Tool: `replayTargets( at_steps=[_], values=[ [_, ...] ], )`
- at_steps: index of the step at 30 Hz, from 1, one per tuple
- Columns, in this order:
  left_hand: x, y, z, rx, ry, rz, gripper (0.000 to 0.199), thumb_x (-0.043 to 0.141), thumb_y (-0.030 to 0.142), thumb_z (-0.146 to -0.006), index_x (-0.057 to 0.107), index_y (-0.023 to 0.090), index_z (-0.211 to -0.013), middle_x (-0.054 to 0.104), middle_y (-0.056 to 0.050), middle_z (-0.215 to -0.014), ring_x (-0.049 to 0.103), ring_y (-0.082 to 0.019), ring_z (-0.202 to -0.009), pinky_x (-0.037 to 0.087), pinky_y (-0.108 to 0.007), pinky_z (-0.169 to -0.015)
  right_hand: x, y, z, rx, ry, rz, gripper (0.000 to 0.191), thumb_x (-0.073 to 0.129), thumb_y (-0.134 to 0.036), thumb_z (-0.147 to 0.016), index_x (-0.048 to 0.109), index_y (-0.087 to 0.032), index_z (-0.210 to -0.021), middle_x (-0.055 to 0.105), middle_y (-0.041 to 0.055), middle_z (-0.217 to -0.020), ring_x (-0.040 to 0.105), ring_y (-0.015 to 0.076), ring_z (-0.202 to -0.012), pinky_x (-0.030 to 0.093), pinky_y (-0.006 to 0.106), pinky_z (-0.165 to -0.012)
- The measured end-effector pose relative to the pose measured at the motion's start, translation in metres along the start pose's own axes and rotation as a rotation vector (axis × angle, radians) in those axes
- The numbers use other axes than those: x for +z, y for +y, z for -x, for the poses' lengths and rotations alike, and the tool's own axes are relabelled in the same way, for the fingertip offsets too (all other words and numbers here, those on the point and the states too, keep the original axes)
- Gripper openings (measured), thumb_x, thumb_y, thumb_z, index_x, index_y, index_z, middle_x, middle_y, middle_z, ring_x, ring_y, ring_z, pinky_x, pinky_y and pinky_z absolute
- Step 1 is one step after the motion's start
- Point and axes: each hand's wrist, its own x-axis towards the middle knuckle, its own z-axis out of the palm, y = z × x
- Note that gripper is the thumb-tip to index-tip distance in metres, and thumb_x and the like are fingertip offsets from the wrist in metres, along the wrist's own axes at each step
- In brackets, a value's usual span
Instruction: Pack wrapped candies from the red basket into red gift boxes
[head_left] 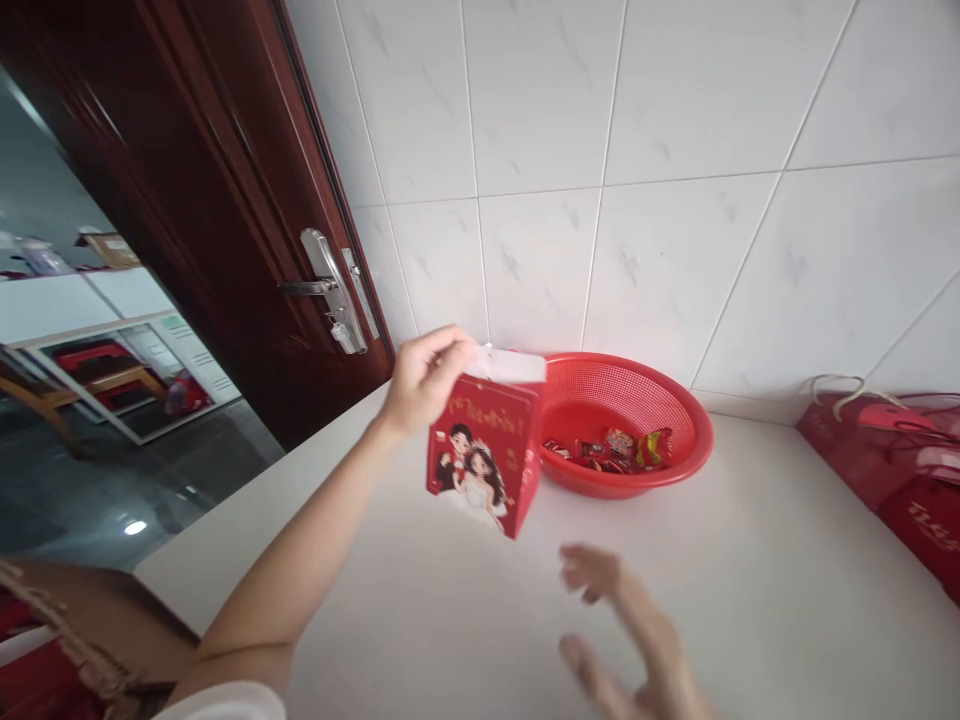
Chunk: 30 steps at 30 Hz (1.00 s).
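Observation:
My left hand (431, 378) pinches the upper edge of a red gift box (487, 450) printed with a cartoon bride and groom and gold lettering. A white flap stands up along the box's top, and the box hangs tilted over the white tabletop (420, 610). Lower right, my right hand (622, 630) is blurred, with thumb and fingers spread apart and nothing between them. Behind the gift box sits a red plastic basket (694, 430), partly hidden by it. Several small wrapped snacks (611, 450) lie in the basket's bottom.
Red gift bags (870, 450) with cord handles stand at the right against the tiled wall (540, 260). A dark wooden door (195, 200) with a metal handle is on the left. An open cardboard box (97, 620) is at the lower left, beside the table's edge.

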Motion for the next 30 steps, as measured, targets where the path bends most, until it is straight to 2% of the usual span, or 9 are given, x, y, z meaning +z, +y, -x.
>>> replayTargets(
  at_steps=[2, 4, 8, 10, 12, 17, 20, 26, 30],
  values=[
    [0.019, 0.025, 0.017, 0.225, -0.089, 0.015, 0.027, 0.050, 0.027, -0.091, 0.055, 0.018, -0.067, 0.057, 0.001, -0.064, 0.051, -0.013, -0.060, 0.043, -0.025, -0.059, -0.016, 0.013, -0.017, 0.226, 0.163, -0.150, 0.060, 0.060, -0.043, -0.095, 0.039, -0.022, -0.147, 0.065, 0.0135, -0.117, 0.065, 0.0208, -0.081, 0.057, 0.032, -0.066],
    [0.039, 0.040, 0.034, 0.391, -0.092, 0.048, 0.024, 0.048, 0.020, -0.093, 0.055, 0.019, -0.069, 0.059, -0.001, -0.065, 0.054, -0.014, -0.063, 0.045, -0.027, -0.063, -0.026, 0.021, -0.028, 0.316, 0.144, -0.195, 0.072, 0.068, -0.047, -0.089, 0.034, -0.025, -0.149, 0.066, 0.0113, -0.116, 0.062, 0.0174, -0.069, 0.055, 0.031, -0.060],
    [0.073, 0.048, 0.066, 0.470, -0.083, 0.206, 0.018, 0.048, 0.016, -0.093, 0.059, 0.020, -0.079, 0.061, -0.001, -0.068, 0.056, -0.015, -0.064, 0.046, -0.029, -0.063, -0.023, 0.034, -0.020, 0.433, 0.092, -0.238, 0.037, 0.064, -0.042, -0.092, 0.052, -0.023, -0.122, 0.069, 0.0087, -0.103, 0.061, 0.0168, -0.068, 0.053, 0.029, -0.056],
    [0.084, 0.046, 0.080, 0.333, -0.137, 0.299, 0.014, 0.048, 0.019, -0.094, 0.062, 0.019, -0.093, 0.064, -0.002, -0.073, 0.057, -0.015, -0.064, 0.048, -0.028, -0.065, -0.016, 0.043, -0.007, 0.453, 0.094, -0.228, 0.026, 0.063, -0.039, -0.092, 0.055, -0.023, -0.110, 0.070, 0.0080, -0.099, 0.063, 0.0183, -0.072, 0.054, 0.030, -0.059],
    [0.089, 0.043, 0.090, 0.116, -0.252, 0.381, 0.016, 0.048, 0.022, -0.096, 0.062, 0.019, -0.102, 0.065, -0.001, -0.077, 0.057, -0.013, -0.063, 0.048, -0.026, -0.067, -0.012, 0.050, 0.006, 0.452, 0.092, -0.216, 0.028, 0.064, -0.036, -0.091, 0.054, -0.023, -0.113, 0.071, 0.0073, -0.099, 0.065, 0.0198, -0.076, 0.055, 0.031, -0.063],
    [0.091, 0.038, 0.099, -0.250, -0.514, 0.435, 0.025, 0.045, 0.022, -0.094, 0.065, 0.018, -0.079, 0.066, -0.001, -0.079, 0.058, -0.015, -0.075, 0.044, -0.026, -0.071, -0.009, 0.058, 0.021, 0.515, -0.010, -0.276, 0.040, 0.063, -0.036, -0.089, 0.048, -0.022, -0.124, 0.071, 0.0076, -0.107, 0.069, 0.0211, -0.085, 0.057, 0.032, -0.073],
    [0.092, 0.035, 0.100, -0.395, -0.569, 0.490, 0.016, 0.051, 0.027, -0.091, 0.065, 0.019, -0.085, 0.067, -0.001, -0.089, 0.058, -0.016, -0.081, 0.043, -0.026, -0.075, -0.006, 0.058, 0.022, 0.551, -0.049, -0.334, 0.043, 0.064, -0.039, -0.090, 0.046, -0.022, -0.125, 0.071, 0.0082, -0.110, 0.069, 0.0218, -0.090, 0.058, 0.033, -0.076],
    [0.096, 0.030, 0.105, -0.555, -0.612, 0.627, 0.018, 0.060, 0.027, -0.076, 0.059, 0.019, -0.092, 0.060, 0.001, -0.085, 0.051, -0.014, -0.073, 0.040, -0.026, -0.069, -0.004, 0.058, 0.024, 0.485, -0.039, -0.349, 0.055, 0.067, -0.043, -0.090, 0.040, -0.023, -0.133, 0.068, 0.0091, -0.118, 0.068, 0.0232, -0.097, 0.058, 0.034, -0.081],
    [0.099, 0.031, 0.107, -0.561, -0.679, 0.675, 0.032, 0.059, 0.026, -0.073, 0.056, 0.020, -0.104, 0.057, 0.002, -0.083, 0.048, -0.014, -0.068, 0.039, -0.026, -0.064, -0.016, 0.059, 0.020, 0.308, 0.157, -0.184, 0.057, 0.061, -0.047, -0.093, 0.038, -0.021, -0.138, 0.061, 0.0149, -0.125, 0.065, 0.0263, -0.100, 0.058, 0.038, -0.080]
  ],
)
